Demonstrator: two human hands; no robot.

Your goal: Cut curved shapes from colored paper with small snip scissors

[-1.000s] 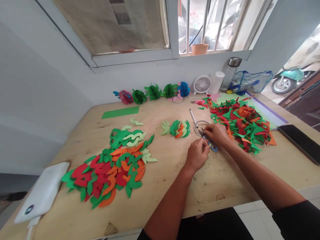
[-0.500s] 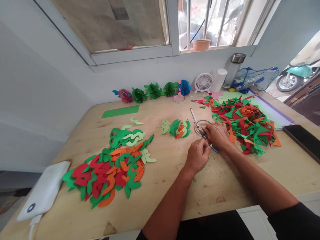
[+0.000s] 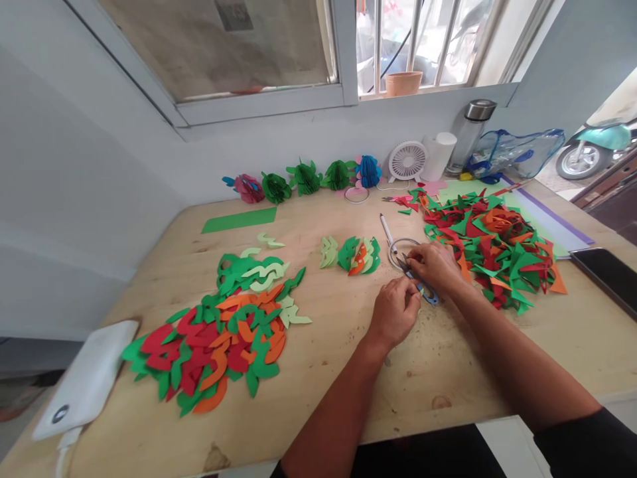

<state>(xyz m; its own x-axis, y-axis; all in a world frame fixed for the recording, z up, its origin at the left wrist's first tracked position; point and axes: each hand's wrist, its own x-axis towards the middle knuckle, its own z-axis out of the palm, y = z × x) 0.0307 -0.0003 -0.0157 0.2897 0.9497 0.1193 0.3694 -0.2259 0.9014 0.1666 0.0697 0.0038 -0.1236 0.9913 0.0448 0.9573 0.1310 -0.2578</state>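
My left hand (image 3: 397, 309) is closed in a pinch, with a tiny bit of pale green showing at its fingertips. To its upper right, my right hand (image 3: 432, 264) has its fingers pressed together beside scissors (image 3: 424, 290) that lie on the table; what its fingertips hold is too small to make out. The scissors' blades point up and left over a clear ring (image 3: 393, 254). A white pen (image 3: 386, 229) touches the ring's upper edge. Green, pale green and orange cut shapes (image 3: 359, 256) lie to the left of the ring.
Cut paper shapes (image 3: 213, 332) are heaped at left, near a white power bank (image 3: 87, 378). Paper scraps (image 3: 497, 245) and a phone (image 3: 610, 275) lie right. Paper turtles (image 3: 304, 178), a fan (image 3: 408, 161) and a bottle (image 3: 468, 139) stand along the wall.
My right hand has shifted slightly right and up from the scissors, so more of their blue handles shows. My left hand has barely moved.
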